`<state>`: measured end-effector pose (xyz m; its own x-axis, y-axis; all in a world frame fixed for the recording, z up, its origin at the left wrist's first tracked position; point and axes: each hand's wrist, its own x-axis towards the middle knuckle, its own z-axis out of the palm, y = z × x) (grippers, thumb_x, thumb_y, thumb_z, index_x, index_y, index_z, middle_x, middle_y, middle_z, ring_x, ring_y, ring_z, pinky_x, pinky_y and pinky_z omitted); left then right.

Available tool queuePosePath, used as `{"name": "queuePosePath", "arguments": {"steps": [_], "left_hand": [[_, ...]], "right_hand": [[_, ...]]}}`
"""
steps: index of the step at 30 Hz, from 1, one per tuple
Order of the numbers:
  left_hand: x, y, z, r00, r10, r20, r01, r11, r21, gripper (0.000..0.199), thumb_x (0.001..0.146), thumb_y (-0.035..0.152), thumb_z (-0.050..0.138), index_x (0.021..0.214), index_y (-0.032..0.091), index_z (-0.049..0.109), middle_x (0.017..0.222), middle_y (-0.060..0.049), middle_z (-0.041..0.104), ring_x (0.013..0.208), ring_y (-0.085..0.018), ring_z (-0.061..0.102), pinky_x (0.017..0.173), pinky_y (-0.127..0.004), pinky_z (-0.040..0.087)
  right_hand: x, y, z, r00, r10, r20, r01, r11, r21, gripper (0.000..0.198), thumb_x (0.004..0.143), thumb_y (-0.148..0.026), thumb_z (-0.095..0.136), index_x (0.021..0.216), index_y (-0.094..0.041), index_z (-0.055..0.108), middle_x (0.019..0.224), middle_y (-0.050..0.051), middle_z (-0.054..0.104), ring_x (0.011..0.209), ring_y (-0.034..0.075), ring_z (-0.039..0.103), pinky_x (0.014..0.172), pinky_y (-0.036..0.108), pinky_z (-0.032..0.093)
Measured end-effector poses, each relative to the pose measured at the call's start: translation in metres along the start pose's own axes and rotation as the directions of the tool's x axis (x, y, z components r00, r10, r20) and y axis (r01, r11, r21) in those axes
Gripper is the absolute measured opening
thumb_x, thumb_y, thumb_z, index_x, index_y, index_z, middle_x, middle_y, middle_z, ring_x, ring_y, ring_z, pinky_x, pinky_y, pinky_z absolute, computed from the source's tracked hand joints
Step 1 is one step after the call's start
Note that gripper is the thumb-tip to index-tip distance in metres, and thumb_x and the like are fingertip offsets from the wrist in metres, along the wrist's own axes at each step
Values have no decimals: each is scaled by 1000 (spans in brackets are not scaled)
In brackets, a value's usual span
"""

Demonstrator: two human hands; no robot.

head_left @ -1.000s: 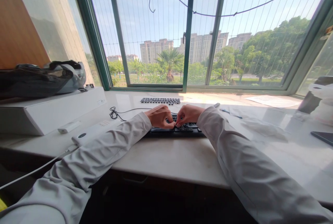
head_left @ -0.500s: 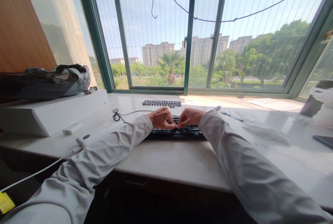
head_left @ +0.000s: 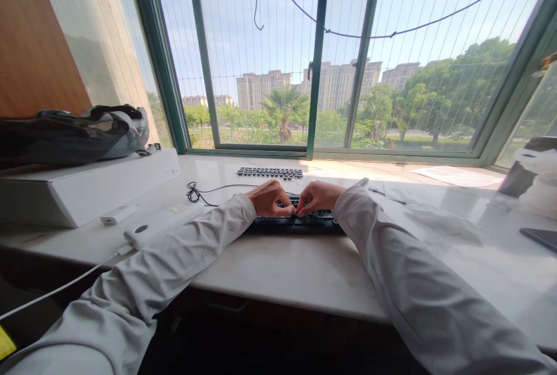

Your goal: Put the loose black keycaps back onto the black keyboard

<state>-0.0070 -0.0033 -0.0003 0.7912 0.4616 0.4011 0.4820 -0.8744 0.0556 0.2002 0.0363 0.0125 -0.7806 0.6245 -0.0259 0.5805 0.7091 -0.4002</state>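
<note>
Black keyboard (head_left: 300, 221) lies crosswise on the worktop (head_left: 282, 264). Your left hand (head_left: 270, 198) and right hand (head_left: 317, 196) meet above its middle, fingers pinched narrow on something too small to identify.

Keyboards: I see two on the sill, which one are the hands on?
The nearer black keyboard, under both hands. The other keyboard lies untouched farther back, toward the window.

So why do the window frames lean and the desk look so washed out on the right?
Head view: the wide lens bends the window frames outward; sun through the glass glares off the pale desk at right; left hand and right hand on the black keyboard are backlit but sharp.
</note>
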Motion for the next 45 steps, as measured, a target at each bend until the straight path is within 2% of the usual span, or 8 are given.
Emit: {"name": "queuePosePath", "arguments": {"steps": [4, 14, 25, 30, 36, 40, 45], "left_hand": [[1, 3, -1, 999, 31, -11, -31, 999, 24, 28, 78, 25, 54, 55, 16, 68, 46, 1, 58, 44, -6, 42, 48, -21, 28], [0, 1, -2, 998, 57, 20, -58, 995, 79, 29, 80, 28, 54, 59, 17, 69, 52, 0, 64, 48, -6, 50, 50, -19, 34], [-2, -3, 1, 997, 78, -1, -78, 995, 65, 25, 82, 24, 52, 73, 20, 75, 71, 0, 73, 60, -8, 62, 57, -17, 41], [-1, -1, 0, 996, 88, 12, -88, 992, 92, 27, 82, 25, 51, 69, 20, 74, 67, 0, 72, 57, -8, 61, 55, -18, 41], [-1, 6, -2, 991, 128, 28, -131, 980, 148, 27, 81, 26, 51, 64, 21, 72, 64, 0, 71, 58, -9, 61, 54, -19, 41], [0, 9, -2, 988, 150, 36, -154, 970, 189, 25, 79, 25, 51, 64, 21, 71, 65, -1, 71, 61, -10, 63, 53, -19, 40], [2, 12, 0, 987, 157, 41, -162, 956, 243, 26, 77, 24, 51, 59, 20, 69, 61, -1, 70, 56, -10, 61, 52, -20, 39]], "right_hand": [[0, -2, -1, 1000, -21, -17, 21, 1000, -9, 46, 59, -56, 72, 83, -17, 76, 52, -5, 48, 53, 7, 36, 53, 24, 24], [0, -6, -2, 998, -40, -45, 33, 987, -156, 41, 62, -54, 71, 86, -22, 77, 55, -4, 54, 53, 7, 37, 54, 24, 24], [-2, -4, -2, 998, -45, -34, 41, 993, -111, 45, 63, -57, 69, 90, -22, 77, 51, -6, 42, 52, 6, 30, 52, 25, 19], [-1, -4, -1, 999, -39, -20, 36, 993, -113, 39, 64, -50, 72, 88, -20, 77, 49, -7, 39, 50, 7, 30, 51, 25, 20], [-2, -11, -1, 999, -24, -35, 20, 995, -98, 33, 62, -41, 75, 85, -17, 77, 52, -7, 46, 52, 7, 35, 51, 23, 23], [-3, -12, -1, 999, -29, -40, 26, 996, -89, 33, 62, -42, 74, 84, -18, 77, 53, -6, 47, 53, 7, 36, 51, 23, 24], [-2, -8, -1, 1000, -9, -18, 8, 998, -66, 37, 64, -46, 72, 85, -17, 77, 52, -5, 49, 53, 8, 38, 51, 23, 26]]}}
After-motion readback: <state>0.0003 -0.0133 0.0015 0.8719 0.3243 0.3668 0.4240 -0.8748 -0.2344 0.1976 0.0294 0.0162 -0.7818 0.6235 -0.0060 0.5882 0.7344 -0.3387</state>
